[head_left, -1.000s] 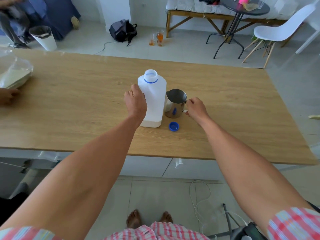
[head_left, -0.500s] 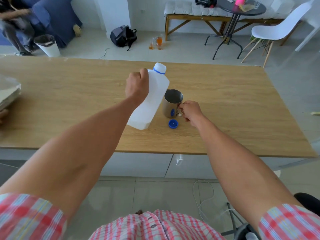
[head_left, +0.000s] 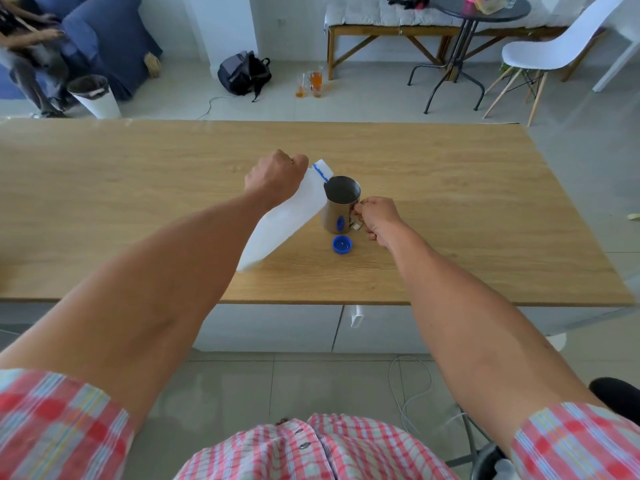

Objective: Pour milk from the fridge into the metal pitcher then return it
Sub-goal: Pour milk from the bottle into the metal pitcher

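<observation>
head view, looking down over my 2 bare forearms at a long light wooden table (head_left: 138, 209). my left hand (head_left: 275, 178) is curled tight around the upper part of 1 white plastic milk bottle with a blue neck ring (head_left: 280, 220); my knuckles hide the grip side, and my forearm cuts off the bottle's lower left edge. the bottle is lifted and tipped steeply to the right, its open mouth at the near-left rim of 1 small stainless-steel pitcher (head_left: 341, 206) that stands upright on the table. i cannot make out any milk leaving the mouth, and the inside of the pitcher is dark, so its level is not readable. my right hand (head_left: 377, 220) is closed in a pinch on the pitcher's handle, which is mostly covered by my fingers. 1 round blue bottle cap (head_left: 342, 244) lies open side up on the wood just in front of the pitcher, between my 2 wrists, touching neither hand. a blue spot on the pitcher's wall looks like the cap's reflection. the table's left end runs out of frame.
</observation>
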### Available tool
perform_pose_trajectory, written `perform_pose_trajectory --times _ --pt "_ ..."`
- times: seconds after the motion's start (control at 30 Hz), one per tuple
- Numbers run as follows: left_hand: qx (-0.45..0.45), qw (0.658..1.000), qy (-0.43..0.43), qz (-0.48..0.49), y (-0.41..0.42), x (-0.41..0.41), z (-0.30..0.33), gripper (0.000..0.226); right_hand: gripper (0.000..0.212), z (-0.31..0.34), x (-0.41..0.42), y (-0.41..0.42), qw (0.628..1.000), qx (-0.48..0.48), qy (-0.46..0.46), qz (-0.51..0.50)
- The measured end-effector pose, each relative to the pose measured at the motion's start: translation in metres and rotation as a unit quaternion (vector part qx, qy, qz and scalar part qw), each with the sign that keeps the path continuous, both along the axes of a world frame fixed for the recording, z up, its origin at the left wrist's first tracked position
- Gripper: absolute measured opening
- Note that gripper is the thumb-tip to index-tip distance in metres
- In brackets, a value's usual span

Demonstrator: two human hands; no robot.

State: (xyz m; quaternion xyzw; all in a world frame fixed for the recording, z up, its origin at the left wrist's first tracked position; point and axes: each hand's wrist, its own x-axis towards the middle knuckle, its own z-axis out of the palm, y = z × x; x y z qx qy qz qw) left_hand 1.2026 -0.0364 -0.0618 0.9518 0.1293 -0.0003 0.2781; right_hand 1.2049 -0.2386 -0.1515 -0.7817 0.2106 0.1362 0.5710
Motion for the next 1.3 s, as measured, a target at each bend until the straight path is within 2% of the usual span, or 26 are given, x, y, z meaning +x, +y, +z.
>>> perform_pose_trajectory --times 0.43,1.3 --pt "0.095 0.995 0.019 -0.040 -0.016 0.011 -0.011 0.041 0.017 -0.004 0.001 0.000 1.000 0.005 -0.003 -0.002" --pt "0.157 0.984 0.035 -0.070 -0.025 0.017 -0.013 0.036 0.017 0.002 0.000 0.000 1.000 -0.002 0.002 0.001"
